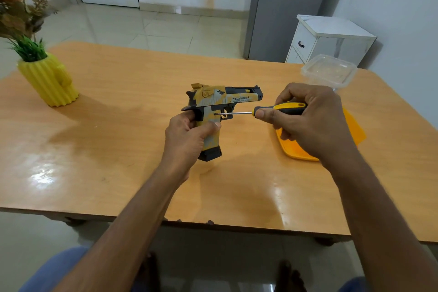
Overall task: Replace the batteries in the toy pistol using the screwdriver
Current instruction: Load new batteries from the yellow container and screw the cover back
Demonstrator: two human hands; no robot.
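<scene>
My left hand (pixel 187 137) grips the handle of the yellow, grey and black toy pistol (pixel 222 99), held above the wooden table (pixel 118 149) with the barrel pointing right. My right hand (pixel 308 118) grips the yellow and black handle of the screwdriver (pixel 279 109). Its thin metal shaft runs leftward, and the tip touches the side of the pistol's grip just behind the trigger. No batteries are in sight.
An orange tray (pixel 353 128) lies on the table under my right hand. A clear plastic container (pixel 329 71) stands at the far right edge. A yellow vase with flowers (pixel 47 78) is at the far left. A white cabinet (pixel 331 38) stands beyond the table.
</scene>
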